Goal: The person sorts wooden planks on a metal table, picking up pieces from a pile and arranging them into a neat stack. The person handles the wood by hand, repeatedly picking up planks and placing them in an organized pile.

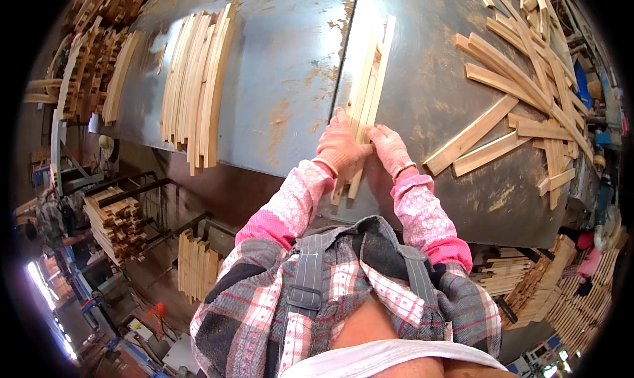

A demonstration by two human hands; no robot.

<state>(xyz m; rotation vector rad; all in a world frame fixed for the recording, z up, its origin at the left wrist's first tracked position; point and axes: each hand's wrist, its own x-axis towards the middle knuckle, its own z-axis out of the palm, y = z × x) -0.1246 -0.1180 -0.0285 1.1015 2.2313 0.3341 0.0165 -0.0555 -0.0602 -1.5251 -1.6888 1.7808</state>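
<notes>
Several long, narrow wooden strips lie side by side on the metal table in front of me, pointing away from my body. My left hand, in a pinkish work glove, is closed round the left side of the strips near their close end. On the opposite side, my gloved right hand presses against the strips with its fingers wrapped over the edge. Both thumbs come close together on top of the wood. The strips' near ends stick out below my hands and are uneven.
A neat row of wooden strips lies on the left part of the metal table. Loose, crossed strips spread over the right side. Stacked wood stands low at left, and more stacks sit below the table at right.
</notes>
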